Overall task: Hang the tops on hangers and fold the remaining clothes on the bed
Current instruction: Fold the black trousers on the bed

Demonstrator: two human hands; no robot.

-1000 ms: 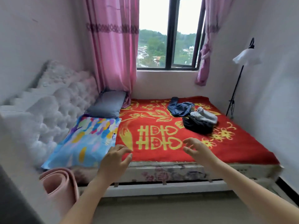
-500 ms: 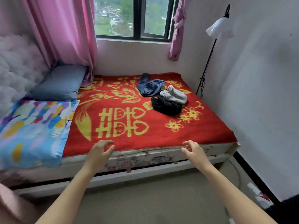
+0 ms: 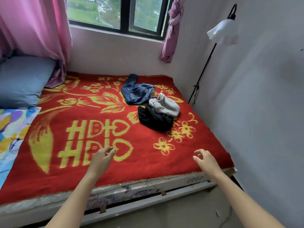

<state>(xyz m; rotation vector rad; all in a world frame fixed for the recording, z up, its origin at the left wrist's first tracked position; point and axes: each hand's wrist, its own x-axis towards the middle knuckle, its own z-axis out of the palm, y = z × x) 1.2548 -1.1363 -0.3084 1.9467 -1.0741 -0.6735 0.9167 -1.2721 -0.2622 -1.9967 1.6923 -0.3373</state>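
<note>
Red blanket (image 3: 102,163) covers the bed under a window (image 3: 126,15) with pink curtains (image 3: 32,27)

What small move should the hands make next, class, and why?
Probably reach the right hand toward the grey garment atop the pile: both it and the left hand hover empty over the blanket near its front edge, touching no clothes.

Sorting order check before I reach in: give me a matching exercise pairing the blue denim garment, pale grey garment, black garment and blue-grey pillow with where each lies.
1. blue denim garment
2. pale grey garment
3. black garment
4. blue-grey pillow

A. partly on the black one
B. far left, by the pink curtain
C. pile's back, nearest the window
D. pile's front, under the grey one

Pairs: 1-C, 2-A, 3-D, 4-B
</note>
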